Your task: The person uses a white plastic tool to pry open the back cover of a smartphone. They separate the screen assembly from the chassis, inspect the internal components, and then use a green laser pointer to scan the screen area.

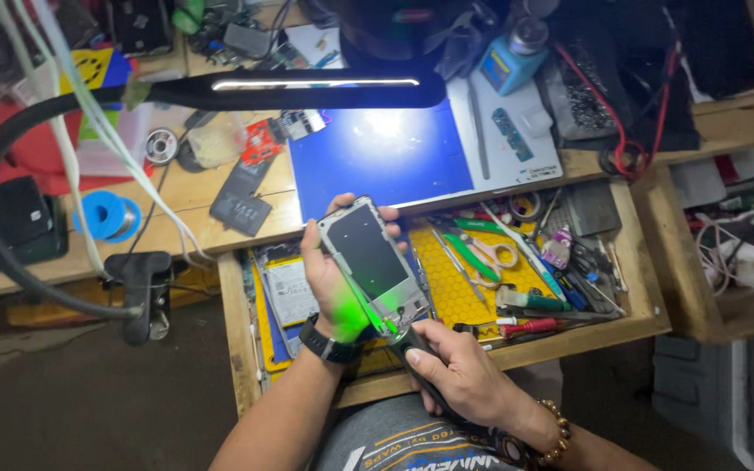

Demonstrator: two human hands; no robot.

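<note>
Phone frame (pixel 368 257) held over the open drawer (pixel 647 301), thin, light, likely fragile at the glass, so edge grip suits: left hand (pixel 329 279) clamps its long sides, right hand (pixel 451 362) closed round a black tool (pixel 407 344) at its lower end

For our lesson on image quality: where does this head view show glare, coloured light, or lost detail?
Head view: glare whitens the blue mat under the lamp bar; green light spills from the dark tool onto the left hand and phone frame; upper corners sink into shadow.

Glossy glass-backed phone (pixel 368 257); rough wooden drawer (pixel 647 301); matt blue mat (pixel 377 170).
</note>
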